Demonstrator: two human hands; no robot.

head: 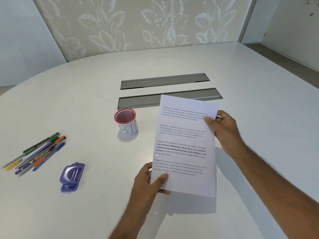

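The thin white printed paper sheet (185,145) hangs above the white table (86,94), right of centre. The left hand (148,180) pinches its near-left corner and the right hand (222,130) its far-right edge. Light and floppy, it likely creases easily, so opposite edges suit best.

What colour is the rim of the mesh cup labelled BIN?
Red, seen in the head view: the mesh cup has a red rim above its white label.

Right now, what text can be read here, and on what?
On the white printed sheet: "Village life is a peaceful, close-knit, and nature-connected way of living", opening four repeated paragraphs.
On the red-rimmed mesh cup, white label: "BI", third letter partly hidden.
On coloured pens, purple hole punch: nothing readable.
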